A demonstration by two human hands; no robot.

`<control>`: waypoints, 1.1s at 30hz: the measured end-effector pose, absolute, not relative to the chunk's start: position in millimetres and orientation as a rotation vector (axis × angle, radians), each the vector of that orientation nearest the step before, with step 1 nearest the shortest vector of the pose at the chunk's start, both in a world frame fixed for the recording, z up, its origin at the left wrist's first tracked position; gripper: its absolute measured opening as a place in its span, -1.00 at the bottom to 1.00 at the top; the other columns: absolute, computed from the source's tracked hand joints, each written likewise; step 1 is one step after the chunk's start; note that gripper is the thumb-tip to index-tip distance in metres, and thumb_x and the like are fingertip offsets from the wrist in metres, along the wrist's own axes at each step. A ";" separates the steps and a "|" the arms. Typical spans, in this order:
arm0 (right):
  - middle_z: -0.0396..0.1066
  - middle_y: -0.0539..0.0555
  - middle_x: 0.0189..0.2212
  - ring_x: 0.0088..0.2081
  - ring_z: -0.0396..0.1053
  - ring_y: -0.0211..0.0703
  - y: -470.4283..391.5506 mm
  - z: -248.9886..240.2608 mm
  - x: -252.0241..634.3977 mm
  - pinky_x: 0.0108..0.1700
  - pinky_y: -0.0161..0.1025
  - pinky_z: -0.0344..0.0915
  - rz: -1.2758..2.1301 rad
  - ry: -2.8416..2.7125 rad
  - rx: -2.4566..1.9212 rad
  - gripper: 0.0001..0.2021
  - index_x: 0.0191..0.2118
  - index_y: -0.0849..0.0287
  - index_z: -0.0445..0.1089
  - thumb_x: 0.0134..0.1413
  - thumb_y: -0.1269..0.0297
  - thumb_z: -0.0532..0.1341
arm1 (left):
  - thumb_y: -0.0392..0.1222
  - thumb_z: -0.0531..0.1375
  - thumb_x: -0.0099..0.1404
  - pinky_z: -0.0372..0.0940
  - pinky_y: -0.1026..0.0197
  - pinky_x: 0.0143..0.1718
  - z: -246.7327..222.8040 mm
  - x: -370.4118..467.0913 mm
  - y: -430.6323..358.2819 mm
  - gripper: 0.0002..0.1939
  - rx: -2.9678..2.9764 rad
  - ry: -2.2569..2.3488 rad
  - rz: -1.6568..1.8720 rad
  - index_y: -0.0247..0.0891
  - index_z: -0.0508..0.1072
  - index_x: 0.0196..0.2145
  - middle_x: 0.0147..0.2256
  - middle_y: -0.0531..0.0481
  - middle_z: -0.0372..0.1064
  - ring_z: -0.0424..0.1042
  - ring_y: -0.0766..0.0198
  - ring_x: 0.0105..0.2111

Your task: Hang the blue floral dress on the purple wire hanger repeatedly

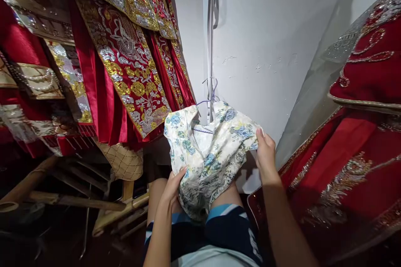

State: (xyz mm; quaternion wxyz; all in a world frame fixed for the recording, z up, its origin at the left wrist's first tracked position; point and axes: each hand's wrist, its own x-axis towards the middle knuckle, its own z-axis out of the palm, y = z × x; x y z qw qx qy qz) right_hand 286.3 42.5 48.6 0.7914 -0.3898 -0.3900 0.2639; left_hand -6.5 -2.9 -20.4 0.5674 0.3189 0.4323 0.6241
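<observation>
The floral garment (200, 150) is pinched between the fingers of the left hand (171, 187) and right hand (266, 152). Light, even tension is best applied.

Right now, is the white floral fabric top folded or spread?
Spread: the top is held between left hand and right hand, front showing.

Left hand (173, 184) — fingers partly hidden by floral top (214, 162), red gown (354, 142) — cut off right

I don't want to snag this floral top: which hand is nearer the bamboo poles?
Left. The left hand holds the floral top on the side toward the bamboo poles; the right hand holds it on the far side.
</observation>
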 end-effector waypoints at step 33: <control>0.26 -0.05 -0.78 -0.73 0.07 -0.35 -13.6 15.4 188.3 -0.62 -0.34 -0.01 1.353 -1.317 -0.934 -0.68 -0.54 0.19 0.42 0.08 0.08 0.20 | -0.22 0.03 0.35 0.22 0.18 -0.18 -33.1 76.4 -12.7 -0.89 1.927 1.323 1.505 -0.20 0.35 -0.27 -0.31 -0.07 0.39 0.38 0.14 -0.26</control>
